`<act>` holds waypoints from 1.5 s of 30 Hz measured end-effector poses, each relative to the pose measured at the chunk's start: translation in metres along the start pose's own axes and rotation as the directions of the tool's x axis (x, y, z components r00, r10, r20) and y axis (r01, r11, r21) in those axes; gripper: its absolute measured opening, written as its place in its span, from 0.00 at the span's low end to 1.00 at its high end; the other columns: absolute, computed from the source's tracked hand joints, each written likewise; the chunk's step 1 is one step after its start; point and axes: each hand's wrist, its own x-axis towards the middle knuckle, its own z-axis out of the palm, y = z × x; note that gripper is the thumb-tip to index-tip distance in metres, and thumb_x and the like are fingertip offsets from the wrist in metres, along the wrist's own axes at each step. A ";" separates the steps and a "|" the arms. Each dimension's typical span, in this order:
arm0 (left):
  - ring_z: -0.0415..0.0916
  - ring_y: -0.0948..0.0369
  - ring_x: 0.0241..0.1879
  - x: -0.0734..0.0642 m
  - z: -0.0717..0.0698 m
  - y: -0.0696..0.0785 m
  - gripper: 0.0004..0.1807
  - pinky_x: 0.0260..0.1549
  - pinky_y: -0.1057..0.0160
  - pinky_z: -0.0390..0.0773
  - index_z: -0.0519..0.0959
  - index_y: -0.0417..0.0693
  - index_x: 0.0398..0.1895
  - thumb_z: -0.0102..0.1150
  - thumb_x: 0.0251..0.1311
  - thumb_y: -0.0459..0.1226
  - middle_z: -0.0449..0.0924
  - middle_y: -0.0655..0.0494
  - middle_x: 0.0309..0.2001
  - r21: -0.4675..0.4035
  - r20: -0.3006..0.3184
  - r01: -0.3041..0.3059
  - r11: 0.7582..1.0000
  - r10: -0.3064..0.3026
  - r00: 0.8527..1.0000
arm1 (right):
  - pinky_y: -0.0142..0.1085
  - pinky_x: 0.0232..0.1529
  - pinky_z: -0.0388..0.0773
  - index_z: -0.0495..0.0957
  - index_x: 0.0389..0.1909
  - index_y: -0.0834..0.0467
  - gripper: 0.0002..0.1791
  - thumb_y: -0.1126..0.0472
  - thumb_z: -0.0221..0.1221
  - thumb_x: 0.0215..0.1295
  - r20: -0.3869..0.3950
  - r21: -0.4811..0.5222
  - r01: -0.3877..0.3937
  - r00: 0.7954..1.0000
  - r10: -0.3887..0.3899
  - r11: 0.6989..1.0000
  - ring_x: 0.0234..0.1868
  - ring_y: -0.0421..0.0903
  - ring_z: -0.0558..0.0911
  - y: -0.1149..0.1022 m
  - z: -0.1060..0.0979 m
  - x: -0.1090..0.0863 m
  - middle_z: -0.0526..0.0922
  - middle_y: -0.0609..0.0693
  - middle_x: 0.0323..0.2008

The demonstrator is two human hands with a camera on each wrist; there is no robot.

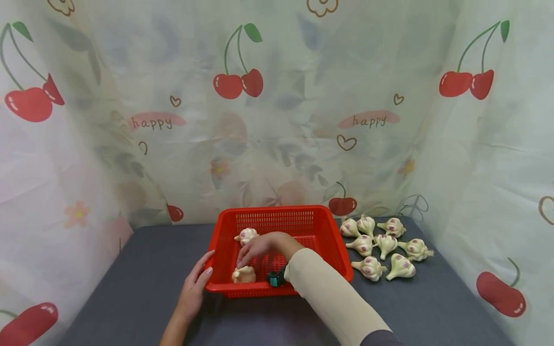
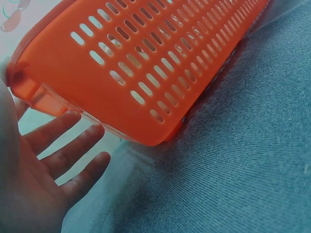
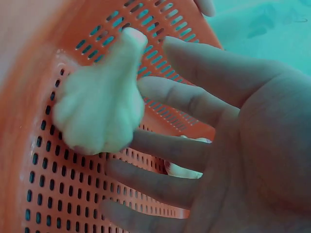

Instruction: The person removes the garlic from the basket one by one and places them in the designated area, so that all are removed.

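A red plastic basket [image 1: 320, 226] with slotted walls stands on the dark table. My left hand [image 1: 192, 290] grips its left rim near the front corner, with three fingers [image 2: 73, 155] spread outside the wall. Inside the basket, my right hand [image 1: 261, 245] reaches to the front left beside a garlic bulb [image 1: 244, 275]. In the right wrist view that garlic bulb [image 3: 99, 107] stands stem up. The right fingers are extended alongside it, and the thumb stands apart from the stem. A second garlic bulb [image 1: 246, 236] lies farther back in the basket, partly behind the right hand.
Several garlic bulbs [image 1: 385, 245] with purple marks lie in a group on the table [image 1: 160, 269], right of the basket. A cherry-printed curtain [image 1: 277, 134] hangs behind and at both sides. The right wrist wears a dark device [image 1: 276, 278].
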 end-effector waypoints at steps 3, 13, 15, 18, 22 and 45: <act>0.73 0.49 0.53 0.000 0.000 0.000 0.24 0.48 0.69 0.74 0.65 0.48 0.71 0.45 0.74 0.39 0.70 0.41 0.63 -0.003 -0.003 0.008 1.000 -0.008 1.000 | 0.54 0.48 0.77 0.81 0.47 0.50 0.12 0.52 0.61 0.65 0.030 0.017 -0.038 0.999 0.037 0.999 0.50 0.56 0.79 -0.002 0.001 -0.004 0.80 0.48 0.46; 0.72 0.50 0.54 0.000 0.000 -0.001 0.24 0.48 0.69 0.74 0.64 0.49 0.71 0.45 0.74 0.39 0.68 0.42 0.65 -0.005 0.002 0.015 1.000 -0.015 1.000 | 0.54 0.49 0.77 0.79 0.50 0.50 0.13 0.56 0.62 0.65 0.085 0.002 -0.062 0.994 0.062 0.998 0.51 0.58 0.78 -0.013 0.009 -0.016 0.77 0.50 0.48; 0.72 0.50 0.54 0.000 0.000 -0.001 0.24 0.48 0.69 0.74 0.64 0.49 0.71 0.45 0.74 0.40 0.68 0.42 0.65 -0.006 0.003 0.019 1.000 -0.019 1.000 | 0.55 0.50 0.76 0.77 0.54 0.50 0.18 0.56 0.62 0.64 0.089 0.003 -0.061 0.994 0.061 0.998 0.52 0.58 0.77 -0.015 0.011 -0.017 0.76 0.50 0.49; 0.72 0.49 0.54 -0.001 0.000 -0.001 0.24 0.48 0.69 0.74 0.64 0.49 0.71 0.45 0.74 0.40 0.68 0.42 0.65 -0.011 0.003 0.021 1.000 -0.021 1.000 | 0.56 0.51 0.75 0.73 0.61 0.51 0.25 0.57 0.63 0.62 0.086 -0.006 -0.062 0.994 0.063 0.998 0.52 0.59 0.77 -0.017 0.014 -0.016 0.75 0.51 0.50; 0.73 0.49 0.54 -0.001 0.001 0.000 0.24 0.48 0.69 0.74 0.64 0.48 0.71 0.45 0.74 0.39 0.69 0.41 0.64 -0.010 0.002 0.011 1.000 -0.011 1.000 | 0.54 0.51 0.76 0.73 0.61 0.53 0.26 0.55 0.64 0.62 0.054 -0.049 -0.083 0.995 0.085 0.995 0.50 0.58 0.79 -0.017 0.016 -0.015 0.75 0.51 0.49; 0.73 0.52 0.53 0.000 0.000 -0.002 0.23 0.49 0.69 0.74 0.66 0.49 0.70 0.45 0.74 0.38 0.70 0.42 0.63 0.002 -0.002 -0.020 1.000 0.020 1.000 | 0.50 0.43 0.80 0.74 0.59 0.57 0.24 0.55 0.63 0.63 0.051 0.025 0.025 0.998 -0.027 0.999 0.45 0.52 0.79 -0.020 0.017 -0.010 0.76 0.48 0.51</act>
